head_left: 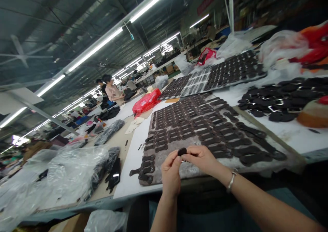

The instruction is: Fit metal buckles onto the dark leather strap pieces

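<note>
A small dark piece with a rounded end [182, 152] is pinched between both hands above the front of a grey mat [176, 146]. My left hand [171, 170] grips it from the left, fingers closed, thumb against it. From the right, my right hand [202, 158] holds its edge between thumb and fingers; a bit of shiny metal shows just under the piece. Rows of dark strap-like pieces [205, 136] cover much of the mat, and a few more lie at its front left corner [147, 168].
Behind the mat is a second board of dark pieces [233, 69]. A pile of dark pieces with metal parts [282, 98] lies at right. A red bag [147, 102] sits behind; clear plastic bags [74, 170] lie left. People stand at a table farther back.
</note>
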Motion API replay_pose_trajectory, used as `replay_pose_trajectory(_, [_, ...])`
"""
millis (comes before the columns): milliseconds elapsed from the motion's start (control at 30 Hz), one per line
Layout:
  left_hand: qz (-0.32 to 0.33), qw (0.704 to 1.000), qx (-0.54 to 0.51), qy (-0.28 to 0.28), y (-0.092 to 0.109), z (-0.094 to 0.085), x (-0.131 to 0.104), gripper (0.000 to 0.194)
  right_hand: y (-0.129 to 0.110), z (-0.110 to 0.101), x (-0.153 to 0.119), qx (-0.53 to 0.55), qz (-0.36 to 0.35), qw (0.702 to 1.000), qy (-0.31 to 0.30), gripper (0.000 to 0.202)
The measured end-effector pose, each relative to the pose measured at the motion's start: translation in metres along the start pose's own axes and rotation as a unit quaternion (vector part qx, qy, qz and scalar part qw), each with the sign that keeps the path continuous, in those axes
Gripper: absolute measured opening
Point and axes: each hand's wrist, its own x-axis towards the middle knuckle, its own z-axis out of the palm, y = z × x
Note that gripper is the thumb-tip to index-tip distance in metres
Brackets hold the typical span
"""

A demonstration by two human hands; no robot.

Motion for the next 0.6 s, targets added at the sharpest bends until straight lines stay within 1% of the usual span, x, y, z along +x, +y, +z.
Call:
replay_pose_trajectory(133, [-0.014,0.999,-0.015,0.046,0.002,0.008,-0.003,0.023,-0.006,-0.017,-0.004,-0.002,-0.026,1.000,-0.014,0.016])
replay_pose_trajectory(200, [-0.015,0.998,0.009,0.052,0.003,0.010,-0.004,0.023,-0.008,-0.025,-0.006,-0.009,-0.030,1.000,0.001,0.016])
replay_pose_trajectory(233, [-0.010,0.998,0.039,0.048,0.003,0.011,-0.005,0.023,-0.008,-0.028,-0.007,-0.010,-0.030,0.999,0.011,0.017])
replay_pose_trajectory(333, [0.012,0.986,0.167,0.022,0.004,0.015,-0.009,0.023,-0.007,-0.034,-0.009,-0.032,-0.046,0.998,0.019,0.015])
replay_pose_trajectory(400, [0.014,0.976,0.217,0.008,0.003,0.019,-0.012,0.023,-0.006,-0.035,-0.010,-0.063,-0.067,0.995,0.021,0.015])
replay_pose_trajectory(433, [0.005,0.977,0.215,0.001,0.002,0.021,-0.012,0.024,-0.005,-0.036,-0.010,-0.076,-0.073,0.994,0.026,0.018])
replay_pose_trajectory(500, [-0.032,0.986,0.161,-0.024,0.000,0.024,-0.013,0.028,-0.005,-0.039,-0.010,-0.085,-0.071,0.993,0.036,0.020])
replay_pose_trajectory(533, [-0.057,0.989,0.127,-0.047,-0.001,0.025,-0.013,0.030,-0.005,-0.040,-0.010,-0.083,-0.066,0.994,0.039,0.020])
replay_pose_trajectory(600, [-0.100,0.986,0.087,-0.102,-0.001,0.027,-0.013,0.031,-0.006,-0.044,-0.011,-0.072,-0.059,0.995,0.035,0.021])
